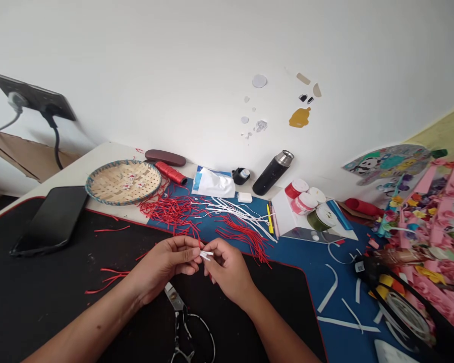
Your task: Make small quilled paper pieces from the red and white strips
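Between my two hands, close together over the black mat (109, 312), is a small bunch of white cord (206, 255) with a bit of red cord at it. My left hand (177, 257) pinches the bunch between thumb and forefinger. On the other side my right hand (227, 264) has its fingertips closed at the same white cord; how its fingers grip is partly hidden. Scissors (177, 305) lie below my left hand. Cut red cords (174, 212) are heaped beyond the hands, with white cords (236, 209) and another bundle of red cords (249, 237) to their right.
A woven basket (117, 184) holding small red-and-white pieces stands at the back left, near a phone (51, 219) and a red thread spool (171, 173). Behind are a tissue pack (214, 182) and a black flask (273, 173). Ribbon rolls (304, 202) and paper flowers (439, 217) crowd the right.
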Tool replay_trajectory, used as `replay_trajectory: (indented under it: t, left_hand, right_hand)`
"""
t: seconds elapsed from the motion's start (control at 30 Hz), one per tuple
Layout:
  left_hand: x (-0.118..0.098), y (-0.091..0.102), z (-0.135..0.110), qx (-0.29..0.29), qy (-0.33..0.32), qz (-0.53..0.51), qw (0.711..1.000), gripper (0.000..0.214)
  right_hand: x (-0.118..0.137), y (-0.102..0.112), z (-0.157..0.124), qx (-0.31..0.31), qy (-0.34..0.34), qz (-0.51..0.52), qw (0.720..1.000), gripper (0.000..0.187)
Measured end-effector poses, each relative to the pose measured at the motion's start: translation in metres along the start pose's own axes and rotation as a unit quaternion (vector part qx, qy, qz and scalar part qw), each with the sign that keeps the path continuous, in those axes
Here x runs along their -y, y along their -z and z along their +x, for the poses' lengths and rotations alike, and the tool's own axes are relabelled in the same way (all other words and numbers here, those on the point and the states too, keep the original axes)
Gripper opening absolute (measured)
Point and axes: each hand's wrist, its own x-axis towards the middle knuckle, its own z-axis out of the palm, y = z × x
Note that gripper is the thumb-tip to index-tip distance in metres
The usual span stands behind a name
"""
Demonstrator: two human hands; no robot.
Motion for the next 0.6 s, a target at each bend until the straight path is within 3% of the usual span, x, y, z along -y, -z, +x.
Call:
replay_trajectory:
  t: [0.6]
  left_hand:
    - [-0.0032,0.0027,0.0003,-0.005,-0.035,0.034,0.999,0.037]
  right_hand:
    - [0.0042,-0.0035,-0.0032,0.028,0.002,-0.022,0.999,0.015]
